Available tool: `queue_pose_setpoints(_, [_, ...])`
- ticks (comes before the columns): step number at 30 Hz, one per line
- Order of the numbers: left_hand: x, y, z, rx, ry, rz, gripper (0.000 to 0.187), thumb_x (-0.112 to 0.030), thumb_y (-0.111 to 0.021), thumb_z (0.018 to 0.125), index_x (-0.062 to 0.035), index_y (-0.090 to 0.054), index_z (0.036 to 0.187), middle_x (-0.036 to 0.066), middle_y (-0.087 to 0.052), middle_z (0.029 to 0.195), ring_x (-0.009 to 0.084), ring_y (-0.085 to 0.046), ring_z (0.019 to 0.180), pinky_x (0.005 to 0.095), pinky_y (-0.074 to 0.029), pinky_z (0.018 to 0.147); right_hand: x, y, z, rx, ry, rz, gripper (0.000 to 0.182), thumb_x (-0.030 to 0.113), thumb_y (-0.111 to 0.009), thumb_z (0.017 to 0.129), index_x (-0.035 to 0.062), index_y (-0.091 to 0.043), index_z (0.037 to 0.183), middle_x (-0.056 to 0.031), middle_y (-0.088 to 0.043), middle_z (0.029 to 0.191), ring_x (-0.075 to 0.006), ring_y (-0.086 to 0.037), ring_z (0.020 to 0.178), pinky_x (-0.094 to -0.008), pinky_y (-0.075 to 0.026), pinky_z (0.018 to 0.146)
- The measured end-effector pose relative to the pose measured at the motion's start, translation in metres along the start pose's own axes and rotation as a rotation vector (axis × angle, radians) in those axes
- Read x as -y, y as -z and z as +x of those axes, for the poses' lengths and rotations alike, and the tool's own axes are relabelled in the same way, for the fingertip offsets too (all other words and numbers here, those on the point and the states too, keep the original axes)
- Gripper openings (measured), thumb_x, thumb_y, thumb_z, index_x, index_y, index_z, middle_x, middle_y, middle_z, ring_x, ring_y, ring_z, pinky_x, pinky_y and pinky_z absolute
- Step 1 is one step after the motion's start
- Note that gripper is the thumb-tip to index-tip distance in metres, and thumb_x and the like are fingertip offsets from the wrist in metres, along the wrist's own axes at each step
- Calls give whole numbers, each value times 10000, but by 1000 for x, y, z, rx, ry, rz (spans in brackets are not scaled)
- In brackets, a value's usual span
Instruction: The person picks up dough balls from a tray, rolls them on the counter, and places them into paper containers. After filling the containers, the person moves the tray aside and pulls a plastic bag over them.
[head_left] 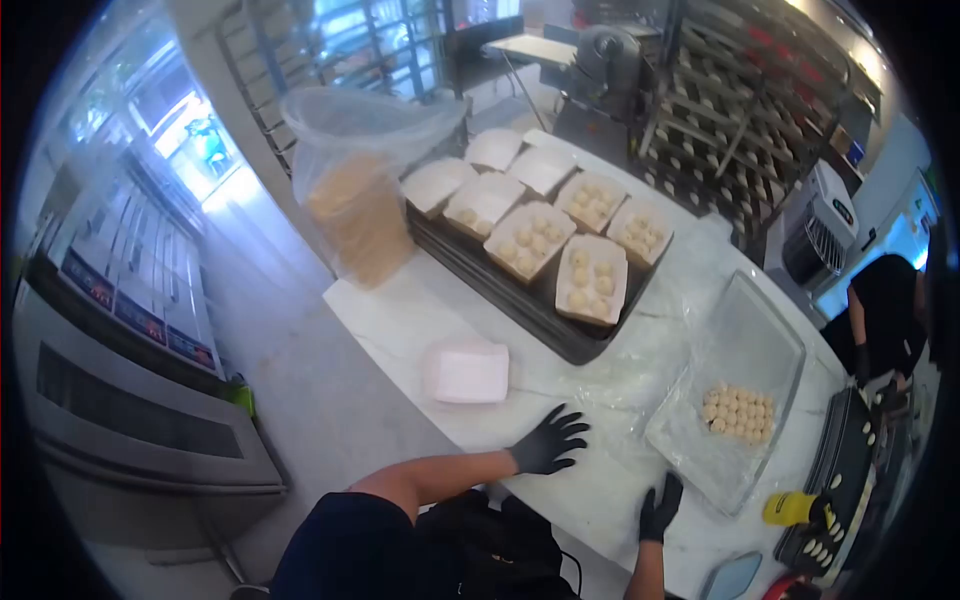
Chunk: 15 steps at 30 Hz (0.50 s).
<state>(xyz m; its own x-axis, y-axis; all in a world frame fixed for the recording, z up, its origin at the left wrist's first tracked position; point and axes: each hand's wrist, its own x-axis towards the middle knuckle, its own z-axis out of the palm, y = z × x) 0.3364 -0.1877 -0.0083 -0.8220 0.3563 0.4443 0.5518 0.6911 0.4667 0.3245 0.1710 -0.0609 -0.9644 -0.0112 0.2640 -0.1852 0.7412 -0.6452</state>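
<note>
worktop (pixel 420 310): glossy white marble-look stone
hands (pixel 548 442): matt black rubbery gloves
tray (pixel 770 340): clear plastic-lined metal
boxes (pixel 592 280): matt paper

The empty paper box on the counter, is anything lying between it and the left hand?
Nothing visible does. The left hand rests flat on the white counter, and only bare counter lies between it and the empty paper box just beyond.

left hand (pixel 547 442): fingers spread, palm down | right hand (pixel 660 508): open (both gloved)
</note>
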Motion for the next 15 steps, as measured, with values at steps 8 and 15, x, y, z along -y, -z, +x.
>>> queue_pose_setpoints(8, [28, -27, -77, 502, 346, -464, 291, -292, -663, 892, -87, -658, 1099, 116, -574, 1374, 330, -454, 1366, 535, -247, 1196, -20, 29, -67, 159, 120, -111, 374, 82, -683, 804, 10, -664, 1170, -204, -597, 1342, -375, -459, 1365, -462, -341, 1150])
queue_pose_setpoints(15, [-13, -54, -21, 201, -103, -240, 311, -281, -625, 943, -95, -667, 1189, 67, -638, 1301, 276, -471, 1356, 453, -301, 1191, 30, -34, -39, -146, -1, -117, 379, 130, -738, 787, 29, -673, 1146, -197, -600, 1344, -374, -517, 1312, -468, -387, 1117])
